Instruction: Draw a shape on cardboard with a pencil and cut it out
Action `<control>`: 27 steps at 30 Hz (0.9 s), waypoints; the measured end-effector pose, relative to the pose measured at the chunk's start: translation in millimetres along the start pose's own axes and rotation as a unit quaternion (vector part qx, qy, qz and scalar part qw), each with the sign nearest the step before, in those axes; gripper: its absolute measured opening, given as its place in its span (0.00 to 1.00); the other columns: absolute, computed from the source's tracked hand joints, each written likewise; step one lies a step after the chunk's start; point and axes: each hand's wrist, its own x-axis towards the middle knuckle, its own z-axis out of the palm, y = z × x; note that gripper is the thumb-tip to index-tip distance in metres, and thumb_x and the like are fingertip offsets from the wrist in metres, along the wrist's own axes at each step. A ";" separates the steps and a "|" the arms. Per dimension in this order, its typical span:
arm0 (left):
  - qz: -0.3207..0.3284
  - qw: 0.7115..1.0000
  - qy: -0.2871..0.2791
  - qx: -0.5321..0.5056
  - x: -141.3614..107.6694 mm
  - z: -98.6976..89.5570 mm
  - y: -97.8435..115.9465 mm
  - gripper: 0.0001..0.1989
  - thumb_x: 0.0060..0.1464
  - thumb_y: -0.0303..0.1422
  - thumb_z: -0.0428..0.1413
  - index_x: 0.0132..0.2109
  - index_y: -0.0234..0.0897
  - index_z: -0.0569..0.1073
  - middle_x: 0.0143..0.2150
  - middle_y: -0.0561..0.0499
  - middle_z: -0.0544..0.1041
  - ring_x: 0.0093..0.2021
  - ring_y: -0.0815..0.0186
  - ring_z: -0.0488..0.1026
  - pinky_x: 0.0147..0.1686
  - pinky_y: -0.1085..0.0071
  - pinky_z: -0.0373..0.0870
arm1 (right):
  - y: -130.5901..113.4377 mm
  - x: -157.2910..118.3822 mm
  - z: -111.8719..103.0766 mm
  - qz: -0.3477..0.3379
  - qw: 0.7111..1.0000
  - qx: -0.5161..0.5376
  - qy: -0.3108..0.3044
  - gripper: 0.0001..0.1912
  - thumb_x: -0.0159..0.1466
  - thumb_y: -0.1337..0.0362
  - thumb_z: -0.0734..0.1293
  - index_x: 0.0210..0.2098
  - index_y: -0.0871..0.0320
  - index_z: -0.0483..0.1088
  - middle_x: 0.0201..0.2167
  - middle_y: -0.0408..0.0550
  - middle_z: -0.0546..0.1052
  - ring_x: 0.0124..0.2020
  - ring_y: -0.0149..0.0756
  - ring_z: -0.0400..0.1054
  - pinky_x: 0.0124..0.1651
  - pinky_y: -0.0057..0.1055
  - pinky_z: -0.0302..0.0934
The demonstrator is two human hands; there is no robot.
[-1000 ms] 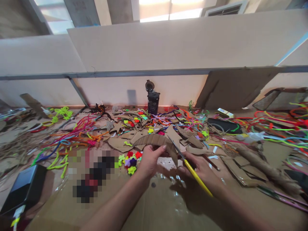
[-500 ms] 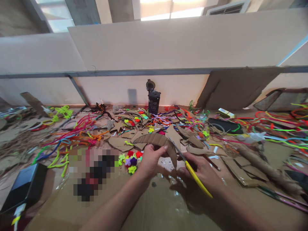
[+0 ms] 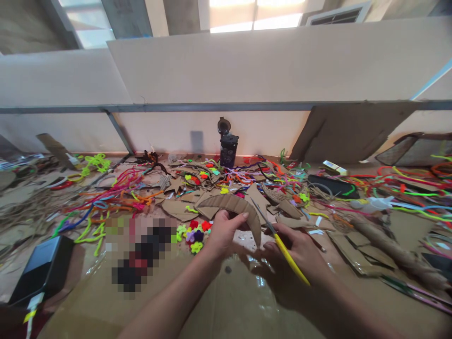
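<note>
A brown corrugated cardboard crescent (image 3: 229, 204) is pinched between the thumb and fingers of my left hand (image 3: 224, 230). Its right tip curves down toward my right hand (image 3: 294, 247). That hand grips a pair of scissors with yellow handles (image 3: 290, 261), its fingers wrapped round them. The scissor blades point up and left, close beside the crescent's outer edge; I cannot tell whether they touch it. Small fuzzy flowers (image 3: 193, 235) in several colours lie just left of my left hand.
Cardboard scraps (image 3: 180, 208) and coloured pipe cleaners (image 3: 130, 183) cover the back of the table. A dark lidded container (image 3: 229, 150) stands by the white partition (image 3: 261, 66). A black box with a cable (image 3: 44, 268) sits at left; pink-handled scissors (image 3: 420, 293) and a cardboard roll (image 3: 391, 247) lie at right.
The whole view has shifted slightly. The crescent stays in my left hand, and the scissors in my right hand have tilted a little beside it.
</note>
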 end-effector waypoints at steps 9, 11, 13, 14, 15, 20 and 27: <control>-0.035 0.999 -0.014 -0.027 5.1 -4.2 -10.0 0.16 0.41 0.40 0.71 0.30 0.36 0.74 0.25 0.51 0.76 0.26 0.66 0.72 0.30 0.70 0.68 | 4.2 -2.0 2.8 0.017 0.999 -0.029 -0.005 0.15 0.61 0.50 0.71 0.38 0.53 0.79 0.30 0.47 0.82 0.30 0.46 0.75 0.31 0.33 0.63; -0.042 0.998 -0.012 -0.049 8.2 -5.6 -9.4 0.17 0.41 0.41 0.70 0.29 0.37 0.71 0.25 0.51 0.77 0.25 0.66 0.72 0.30 0.70 0.69 | 9.2 1.6 -1.3 0.049 0.993 -0.101 0.019 0.18 0.60 0.49 0.70 0.44 0.53 0.78 0.34 0.49 0.83 0.33 0.48 0.76 0.32 0.34 0.63; -0.045 0.997 0.006 -0.064 11.6 -7.5 -7.6 0.18 0.40 0.40 0.70 0.28 0.38 0.70 0.25 0.51 0.77 0.25 0.66 0.73 0.29 0.70 0.70 | 14.0 6.7 -7.0 0.073 0.979 -0.186 0.029 0.22 0.60 0.48 0.69 0.49 0.53 0.77 0.36 0.50 0.83 0.35 0.49 0.77 0.33 0.34 0.64; -0.048 0.996 0.014 -0.068 13.0 -8.5 -6.5 0.17 0.40 0.40 0.70 0.28 0.38 0.69 0.24 0.52 0.77 0.25 0.66 0.73 0.28 0.71 0.70 | 16.6 9.1 -9.8 0.077 0.972 -0.221 0.025 0.24 0.60 0.49 0.68 0.52 0.53 0.76 0.37 0.50 0.83 0.35 0.50 0.77 0.34 0.34 0.64; -0.050 0.996 0.020 -0.070 14.2 -9.5 -5.3 0.17 0.40 0.39 0.70 0.28 0.38 0.69 0.24 0.53 0.77 0.25 0.66 0.73 0.27 0.71 0.70 | 19.5 11.2 -12.3 0.076 0.966 -0.246 0.019 0.26 0.60 0.49 0.68 0.55 0.53 0.74 0.38 0.50 0.83 0.36 0.50 0.78 0.34 0.34 0.64; -0.054 0.996 0.020 -0.074 16.3 -12.3 -2.8 0.17 0.39 0.35 0.70 0.28 0.38 0.67 0.23 0.56 0.74 0.23 0.69 0.72 0.25 0.74 0.67 | 41.9 13.2 -19.4 0.017 0.941 -0.337 -0.012 0.21 0.65 0.54 0.65 0.55 0.50 0.75 0.44 0.52 0.84 0.40 0.51 0.79 0.37 0.36 0.67; -0.101 0.991 -0.032 -0.086 11.9 -8.5 -10.6 0.15 0.38 0.31 0.68 0.29 0.38 0.68 0.23 0.56 0.75 0.24 0.67 0.73 0.26 0.73 0.66 | 25.9 10.4 -25.2 -0.187 0.949 -0.250 0.038 0.17 0.71 0.60 0.63 0.58 0.49 0.72 0.57 0.51 0.79 0.52 0.47 0.77 0.51 0.42 0.70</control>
